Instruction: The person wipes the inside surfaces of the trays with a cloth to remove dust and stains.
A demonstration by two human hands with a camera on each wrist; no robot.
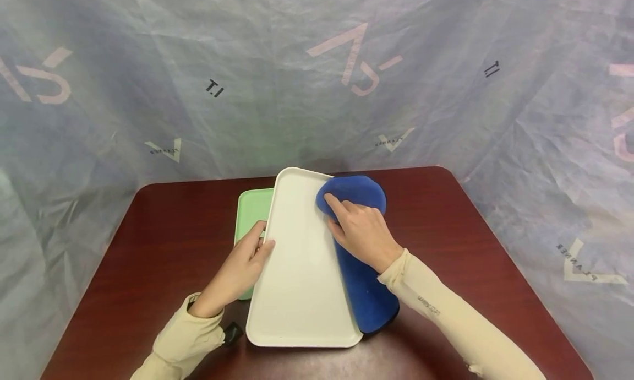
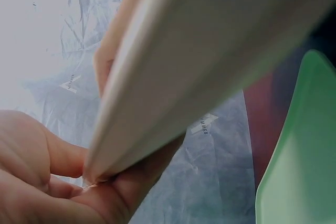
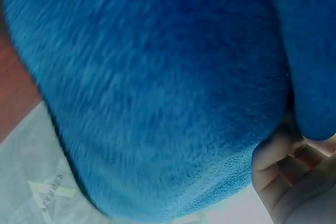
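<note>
The white tray (image 1: 302, 259) slopes over the middle of the table, long side running from near to far, its left part covering some of a green tray (image 1: 250, 209). The left hand (image 1: 242, 264) grasps its left rim, thumb on the upper face and the other fingers going underneath. At the far right corner, the right hand (image 1: 364, 234) grips a blue fleecy cloth (image 1: 364, 190), index finger stretched along it; a longer blue stretch runs down the tray's right side toward the near edge, and I can't tell whether it is one piece with the rest. To my eye this is a wiping step, cloth set to the tray's face or rim. The next move probably calls for a steady left grip while the right hand draws the cloth along the surface. A small dark object (image 1: 231, 333) sits beside the left sleeve (image 1: 185, 336). Around it all spreads the dark red table (image 1: 173, 231), with printed grey sheeting (image 1: 257, 66) hanging beyond.
</note>
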